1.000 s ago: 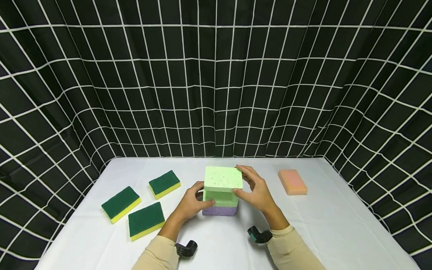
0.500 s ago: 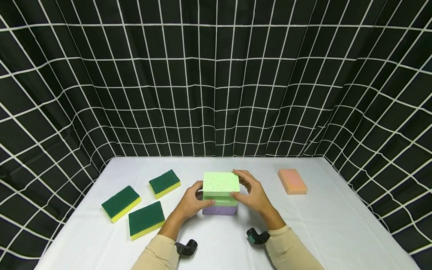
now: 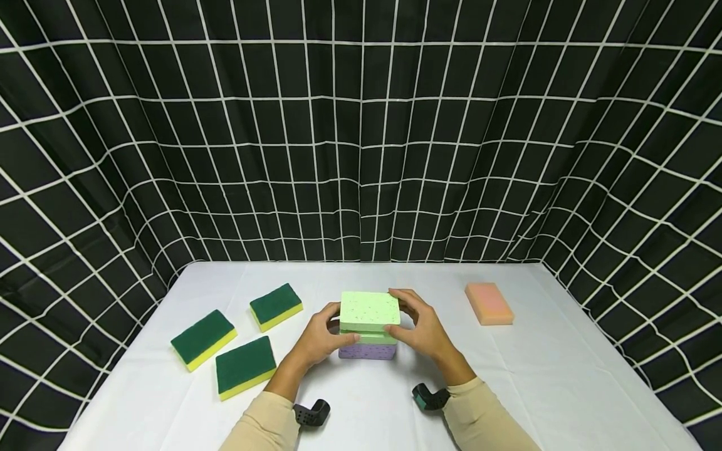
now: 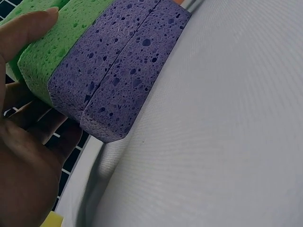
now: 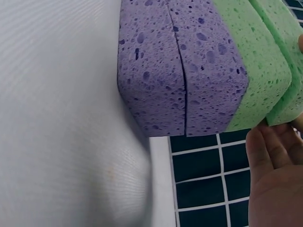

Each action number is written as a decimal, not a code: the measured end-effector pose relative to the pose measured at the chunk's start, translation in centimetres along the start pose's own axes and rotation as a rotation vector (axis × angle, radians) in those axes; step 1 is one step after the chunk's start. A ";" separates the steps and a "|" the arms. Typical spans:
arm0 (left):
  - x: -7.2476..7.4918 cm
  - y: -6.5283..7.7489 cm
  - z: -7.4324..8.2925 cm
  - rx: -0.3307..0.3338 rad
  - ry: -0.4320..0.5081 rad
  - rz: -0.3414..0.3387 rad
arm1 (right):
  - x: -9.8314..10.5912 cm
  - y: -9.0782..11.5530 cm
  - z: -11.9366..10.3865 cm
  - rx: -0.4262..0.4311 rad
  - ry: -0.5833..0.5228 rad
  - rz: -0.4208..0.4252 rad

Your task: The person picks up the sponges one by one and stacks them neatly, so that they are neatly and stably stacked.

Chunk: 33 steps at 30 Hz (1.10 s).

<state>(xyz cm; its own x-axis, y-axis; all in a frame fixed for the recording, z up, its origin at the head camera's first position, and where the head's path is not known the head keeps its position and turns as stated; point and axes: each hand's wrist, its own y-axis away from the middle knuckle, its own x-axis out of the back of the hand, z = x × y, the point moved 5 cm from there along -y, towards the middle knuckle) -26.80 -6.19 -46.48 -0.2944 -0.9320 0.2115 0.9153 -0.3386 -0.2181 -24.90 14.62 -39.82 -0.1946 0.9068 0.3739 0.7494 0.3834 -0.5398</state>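
Observation:
In the head view several sponges stand in a flat pile at the middle of the white table. Two purple sponges, the lower one [image 4: 137, 71] and the upper one [image 5: 206, 61], form the base. A pale green sponge [image 5: 255, 66] lies on them, and my left hand [image 3: 320, 339] grips its left end, thumb on the front face and fingers behind. My right hand [image 3: 424, 324] holds a second green sponge [image 3: 369, 309] by its right end, thumb at the front corner. This top sponge sits close over the lower green one, a dark line showing between them.
Three green-and-yellow scouring sponges lie at the left: one far [image 3: 276, 304], one outermost [image 3: 203, 337], one near my left forearm [image 3: 245, 363]. An orange-pink sponge [image 3: 489, 304] lies at the right. A black cloth with white grid lines [image 3: 361, 156] surrounds the table [image 3: 564, 376].
My right hand has lowered the top green sponge onto the pile, closing the gap above the lower green one. My left hand has stayed in place.

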 end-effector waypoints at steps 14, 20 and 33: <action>0.0 -0.1 -0.4 0.002 0.017 0.006 | -0.3 0.2 0.1 0.001 -0.002 -0.016; 0.0 0.1 1.2 -0.009 0.003 -0.019 | -0.2 0.2 -0.1 0.016 0.007 -0.017; 0.1 0.8 2.7 0.007 0.033 -0.033 | -0.3 0.4 0.1 -0.016 0.013 -0.020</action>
<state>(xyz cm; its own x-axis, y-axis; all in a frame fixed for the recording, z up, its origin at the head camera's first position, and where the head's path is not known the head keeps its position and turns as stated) -25.35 -6.19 -44.11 -0.3334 -0.9240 0.1871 0.9067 -0.3687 -0.2050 -24.60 14.54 -40.25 -0.2018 0.8964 0.3947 0.7554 0.3989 -0.5198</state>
